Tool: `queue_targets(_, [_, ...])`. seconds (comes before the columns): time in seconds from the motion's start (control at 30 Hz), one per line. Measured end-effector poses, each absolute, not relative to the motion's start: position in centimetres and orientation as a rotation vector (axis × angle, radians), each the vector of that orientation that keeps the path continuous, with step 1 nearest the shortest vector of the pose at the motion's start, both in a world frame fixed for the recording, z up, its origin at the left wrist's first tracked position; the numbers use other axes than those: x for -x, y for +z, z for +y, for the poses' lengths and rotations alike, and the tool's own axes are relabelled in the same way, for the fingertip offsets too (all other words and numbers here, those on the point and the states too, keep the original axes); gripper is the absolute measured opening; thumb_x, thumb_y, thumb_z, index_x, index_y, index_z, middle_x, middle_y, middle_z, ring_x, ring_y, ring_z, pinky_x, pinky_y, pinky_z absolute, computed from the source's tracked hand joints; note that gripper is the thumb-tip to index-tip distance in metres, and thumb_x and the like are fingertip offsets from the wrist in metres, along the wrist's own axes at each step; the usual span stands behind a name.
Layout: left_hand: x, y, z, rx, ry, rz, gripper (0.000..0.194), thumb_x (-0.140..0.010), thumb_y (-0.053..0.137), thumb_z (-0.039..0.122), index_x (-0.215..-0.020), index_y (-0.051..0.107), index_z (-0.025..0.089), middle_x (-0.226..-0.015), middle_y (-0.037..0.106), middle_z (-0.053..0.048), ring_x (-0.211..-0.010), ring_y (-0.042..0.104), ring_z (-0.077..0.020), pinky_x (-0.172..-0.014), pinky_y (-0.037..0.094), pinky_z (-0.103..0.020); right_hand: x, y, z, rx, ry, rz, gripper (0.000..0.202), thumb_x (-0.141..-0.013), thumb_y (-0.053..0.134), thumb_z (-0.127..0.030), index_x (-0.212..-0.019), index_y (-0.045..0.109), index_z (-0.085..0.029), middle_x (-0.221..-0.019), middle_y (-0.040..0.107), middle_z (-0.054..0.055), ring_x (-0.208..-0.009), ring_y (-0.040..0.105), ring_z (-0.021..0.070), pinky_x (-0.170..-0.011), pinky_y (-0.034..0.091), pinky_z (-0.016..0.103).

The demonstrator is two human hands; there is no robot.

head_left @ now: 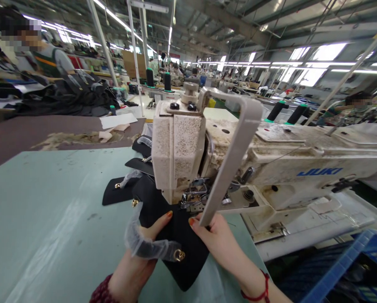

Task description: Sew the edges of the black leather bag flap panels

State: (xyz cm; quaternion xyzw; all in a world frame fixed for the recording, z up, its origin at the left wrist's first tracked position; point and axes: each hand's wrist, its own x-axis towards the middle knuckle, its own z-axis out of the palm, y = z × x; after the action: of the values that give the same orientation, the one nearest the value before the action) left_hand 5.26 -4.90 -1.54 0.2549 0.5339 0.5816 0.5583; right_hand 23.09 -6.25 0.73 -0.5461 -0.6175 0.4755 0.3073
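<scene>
A black bag panel [188, 256] lies under the needle area of a white sewing machine [179, 147]. Attached to the panel is a handle wrapped in clear plastic [153, 248], with gold fittings at its ends. My left hand [138, 261] grips the panel's left side, thumb on top beside the wrapped handle and fingers largely hidden beneath. With its thumb on the right edge close to the presser foot, my right hand [220, 242] pinches the same panel. The lower end of a pale metal bar [229, 160] covers part of the right fingers.
Several similar black pieces [120, 191] with wrapped handles lie behind the panel on the pale green table [56, 210]. A blue plastic crate [343, 265] stands at lower right. Beyond the table are scraps [112, 132], thread cones [167, 82] and a co-worker [54, 59] at left.
</scene>
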Motion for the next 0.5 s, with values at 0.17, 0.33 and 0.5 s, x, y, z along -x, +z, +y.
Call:
queue_targets(0.17, [-4.2, 0.3, -3.5, -0.542, 1.254, 1.070, 0.065, -0.047, 0.091, 0.013, -0.109, 0.072, 0.016, -0.107, 0.078, -0.010, -0.101, 0.072, -0.0365, -0.084, 0.062, -0.042, -21.9, -0.4, -7.0, 1.433, 1.248, -1.538, 0.054, -0.089, 0.041, -0.058, -0.065, 0.042, -0.010, -0.064, 0.035, 0.002, -0.062, 0.030, 0.0047, -0.056, 0.022, 0.016])
queue_targets(0.33, [-3.4, 1.1, -2.4, -0.653, 1.146, 0.990, 0.055, -0.055, 0.090, 0.017, -0.108, 0.074, 0.018, -0.104, 0.079, -0.009, -0.095, 0.074, -0.0283, -0.082, 0.061, -0.032, -20.4, -1.3, -7.6, 1.420, 1.183, -1.461, 0.056, -0.091, 0.040, -0.058, -0.063, 0.037, -0.011, -0.060, 0.030, 0.001, -0.058, 0.027, 0.0040, -0.054, 0.019, 0.016])
queue_targets(0.5, [-2.5, 2.2, -1.0, -0.674, 1.031, 0.986, 0.036, -0.049, 0.090, 0.010, -0.083, 0.078, 0.016, -0.076, 0.079, -0.007, -0.072, 0.075, -0.0249, -0.071, 0.061, -0.029, -18.8, -1.9, -8.2, 1.427, 1.094, -1.379, 0.056, -0.093, 0.039, -0.058, -0.062, 0.033, -0.011, -0.061, 0.028, 0.001, -0.061, 0.026, 0.0042, -0.055, 0.020, 0.016])
